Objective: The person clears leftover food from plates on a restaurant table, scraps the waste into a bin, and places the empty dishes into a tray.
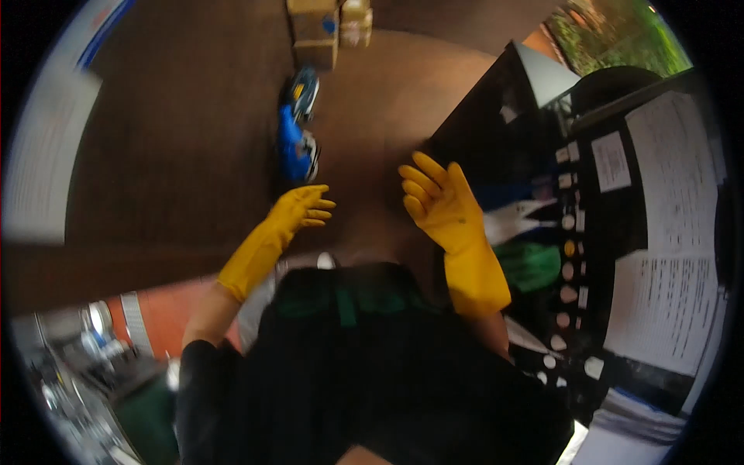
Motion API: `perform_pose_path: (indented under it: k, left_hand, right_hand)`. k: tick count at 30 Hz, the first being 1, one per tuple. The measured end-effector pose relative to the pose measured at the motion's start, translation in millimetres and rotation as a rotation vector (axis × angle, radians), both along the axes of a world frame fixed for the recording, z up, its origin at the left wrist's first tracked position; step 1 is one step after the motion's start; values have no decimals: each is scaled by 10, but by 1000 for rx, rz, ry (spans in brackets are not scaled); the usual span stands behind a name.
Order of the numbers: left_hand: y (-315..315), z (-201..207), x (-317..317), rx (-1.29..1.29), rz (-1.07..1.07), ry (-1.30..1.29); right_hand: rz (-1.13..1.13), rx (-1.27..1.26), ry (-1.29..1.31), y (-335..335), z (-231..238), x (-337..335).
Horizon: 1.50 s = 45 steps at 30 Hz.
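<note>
Both of my hands wear long yellow rubber gloves. My left hand (298, 209) is held out at the middle left with its fingers stretched and a little apart, holding nothing. My right hand (443, 200) is raised to the right of it, palm partly showing and fingers loosely spread, also without anything in it. Beyond the left hand sit a blue shoe-like thing (295, 151) with white edging and a darker one (304, 93) with a yellow patch. Neither hand visibly touches them. A black apron with a green tie (345, 302) covers my front.
Cardboard boxes (314, 31) stand at the far side. On the right, a black panel carries several small white pieces and printed sheets (666, 310); a green glove-like item (527, 265) hangs close to my right forearm. Blurred metal ware (70, 387) lies at lower left.
</note>
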<state>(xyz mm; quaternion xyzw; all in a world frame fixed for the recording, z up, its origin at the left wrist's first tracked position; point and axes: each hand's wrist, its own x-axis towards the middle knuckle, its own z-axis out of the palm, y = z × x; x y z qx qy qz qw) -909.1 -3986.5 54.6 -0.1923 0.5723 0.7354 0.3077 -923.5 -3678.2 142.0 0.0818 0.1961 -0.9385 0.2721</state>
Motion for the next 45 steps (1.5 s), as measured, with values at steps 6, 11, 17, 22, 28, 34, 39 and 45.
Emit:
perform_pose_path:
  k: [6,11,17,22,28,34,39,45]
  left_hand:
    - [60,-950,-2747,-123,-197,147]
    - [-636,-2114,-3854,-450,-146,38]
    - [-1439,-1957,-4695,-792,-247,-171]
    - [-1084,-2157,-6712,-896,-530,-102]
    - [64,-2239,-10422,-1027,-980,456]
    - [3316,-1508,-14755,-802,-446,281]
    - [7119,-1160,-14905,-281,-587,635]
    - [7887,-1672,-14466,-832,-1395,241]
  right_hand:
    - [-286,-5,-106,616,-627,-1942]
    - [-317,-294,-30,1068,-907,-3879]
    - [-128,-41,184,1078,-177,-6457]
    - [-186,178,141,1996,-194,-7990]
    - [-726,35,-22,3215,-89,-8498]
    - [-1233,516,-209,4624,87,-8225]
    - [-1596,448,-434,5914,59,-8487]
    - [-1585,254,-237,7652,45,-8879]
